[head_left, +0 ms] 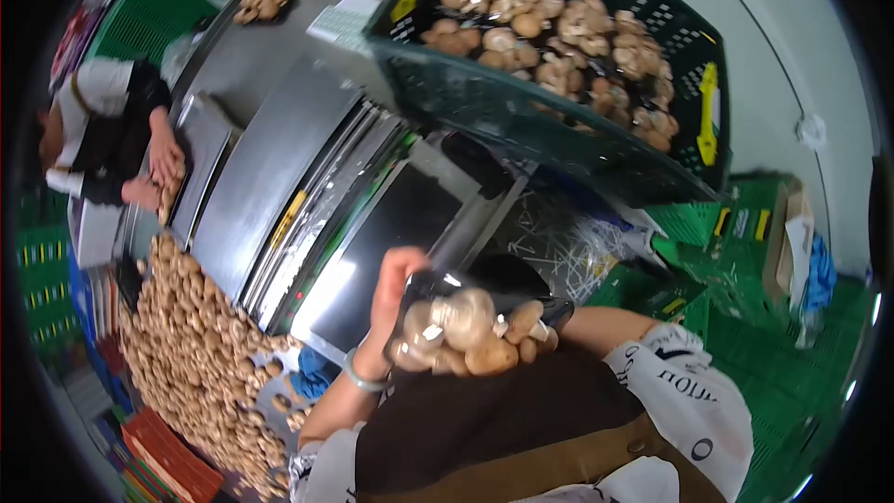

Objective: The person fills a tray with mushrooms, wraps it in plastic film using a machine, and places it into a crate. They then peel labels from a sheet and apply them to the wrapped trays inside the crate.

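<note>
Workroom, fisheye view w/ dark rim. A grey stainless-steel worktop [289, 47] runs along the back, w/ a broad silver metal machine [270, 168] in front; a pale grey wall [792, 84] closes the upper R. Lower L: a wide heap of loose light-brown mushrooms [196, 345].

Hard to make out: the L hand [396, 284] is blurred, its fingers bent against the near-L end of the tray, pinching its edge; the R hand is hidden behind the tray — only the forearm [605, 326] shows, so finger state can't be told. The co-worker [93, 130] is partly cut off by the dark rim, both hands at a row of mushrooms [169, 197].

Containers: black plastic tray [424, 287] w/ brown round-capped mushrooms, held up before the dark-brown apron [466, 428]; large dark-green perforated plastic crate w/ yellow handles [549, 116], upper R — many mushroom packs [582, 28] inside; bright-green plastic crates [745, 251] at far R.
</note>
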Available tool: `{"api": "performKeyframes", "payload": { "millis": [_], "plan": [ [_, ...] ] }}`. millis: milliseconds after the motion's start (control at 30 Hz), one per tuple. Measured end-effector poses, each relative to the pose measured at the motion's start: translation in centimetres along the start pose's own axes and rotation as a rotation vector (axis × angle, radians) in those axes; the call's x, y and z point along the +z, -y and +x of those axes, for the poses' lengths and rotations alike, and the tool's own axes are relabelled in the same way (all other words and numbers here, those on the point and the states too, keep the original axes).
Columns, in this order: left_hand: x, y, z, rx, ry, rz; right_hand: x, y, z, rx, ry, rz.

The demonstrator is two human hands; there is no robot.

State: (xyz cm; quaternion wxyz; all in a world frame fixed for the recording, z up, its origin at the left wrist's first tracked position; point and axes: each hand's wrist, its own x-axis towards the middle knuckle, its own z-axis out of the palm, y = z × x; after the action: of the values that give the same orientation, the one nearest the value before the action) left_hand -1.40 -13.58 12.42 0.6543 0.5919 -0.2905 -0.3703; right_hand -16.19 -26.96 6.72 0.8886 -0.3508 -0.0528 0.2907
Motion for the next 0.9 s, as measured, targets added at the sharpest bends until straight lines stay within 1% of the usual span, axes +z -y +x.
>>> {"api": "performKeyframes", "payload": {
  "millis": [33, 100, 133, 167, 200, 267, 300, 367, 400, 433, 467, 533, 567, 600, 633, 667, 700, 733, 767, 800, 867, 900],
  "plan": [
    [0.5, -0.8, -0.5, -0.152, -0.009, -0.242, 0.9, 1.4, 0.4, 0.051, 0.111, -0.068],
    [2.4, -2.3, 0.3, 0.199, 0.223, -0.436, 0.8, 4.5, 1.2, 0.126, 0.217, -0.187],
    [3.0, -4.2, 0.8, -0.034, 0.371, -0.557, -0.2, 6.4, 1.2, 0.16, 0.208, -0.241],
    [3.7, -5.0, 1.4, -0.146, 0.488, -0.602, -1.0, 8.5, 0.3, 0.181, 0.152, -0.29],
    [4.4, -5.0, 2.0, -0.233, 0.593, -0.638, -2.3, 10.8, -0.7, 0.218, -0.003, -0.332],
    [4.9, -5.0, 3.0, -0.272, 0.66, -0.616, -2.4, 16.3, -4.1, 0.206, -0.404, -0.486],
    [4.9, -4.8, 3.5, -0.284, 0.676, -0.597, 0.0, 19.9, -5.8, 0.116, -0.514, -0.881],
    [4.6, -4.4, 3.8, -0.298, 0.648, -0.527, 2.6, 19.9, -6.5, -0.324, -0.256, -1.072],
    [4.6, -4.2, 4.1, -0.295, 0.623, -0.478, 5.4, 20.4, -6.6, -0.123, -0.315, -1.072],
    [4.6, -3.9, 4.7, -0.285, 0.59, -0.419, 5.1, 19.0, -6.0, -0.168, -0.416, -1.355],
    [4.7, -3.4, 5.7, -0.238, 0.539, -0.325, 4.5, 19.8, -6.3, -0.013, -0.465, -1.15],
    [5.2, -2.5, 8.7, -0.052, 0.441, -0.062, 3.1, 21.2, -8.5, -0.07, -0.633, -1.045],
    [5.6, -2.2, 11.1, 0.109, 0.382, 0.125, 2.2, 21.4, -10.2, -0.275, -0.766, -1.027],
    [6.2, -2.6, 14.1, 0.151, 0.369, 0.18, 0.9, 21.8, -12.3, -0.48, -0.929, -1.183],
    [7.1, -3.1, 17.2, 0.204, 0.351, 0.214, -0.6, 21.3, -14.7, -0.604, -1.118, -0.807],
    [8.6, -5.0, 20.1, -0.136, 0.416, 0.057, -0.8, 22.7, -17.1, -0.714, -1.214, -0.533],
    [10.0, -5.8, 23.2, 0.064, 0.445, 0.233, -0.8, 24.2, -18.9, -0.835, -1.448, -0.64],
    [11.7, -6.6, 25.9, 0.284, 0.468, 0.409, -1.1, 25.4, -21.1, -0.766, -1.636, -0.571],
    [13.4, -7.1, 28.5, 0.419, 0.516, 0.61, -1.8, 26.7, -22.6, -0.812, -1.754, -0.687],
    [15.2, -6.5, 31.1, 0.66, 0.553, 0.737, -2.6, 27.6, -24.0, -0.806, -1.829, -0.685],
    [18.9, -4.5, 35.4, 0.817, 0.688, 0.884, -6.1, 28.7, -26.6, -0.78, -1.941, -0.742],
    [20.8, -2.5, 37.5, 0.967, 0.709, 0.96, -7.6, 29.0, -27.6, -0.762, -2.001, -0.766]
  ]
}}
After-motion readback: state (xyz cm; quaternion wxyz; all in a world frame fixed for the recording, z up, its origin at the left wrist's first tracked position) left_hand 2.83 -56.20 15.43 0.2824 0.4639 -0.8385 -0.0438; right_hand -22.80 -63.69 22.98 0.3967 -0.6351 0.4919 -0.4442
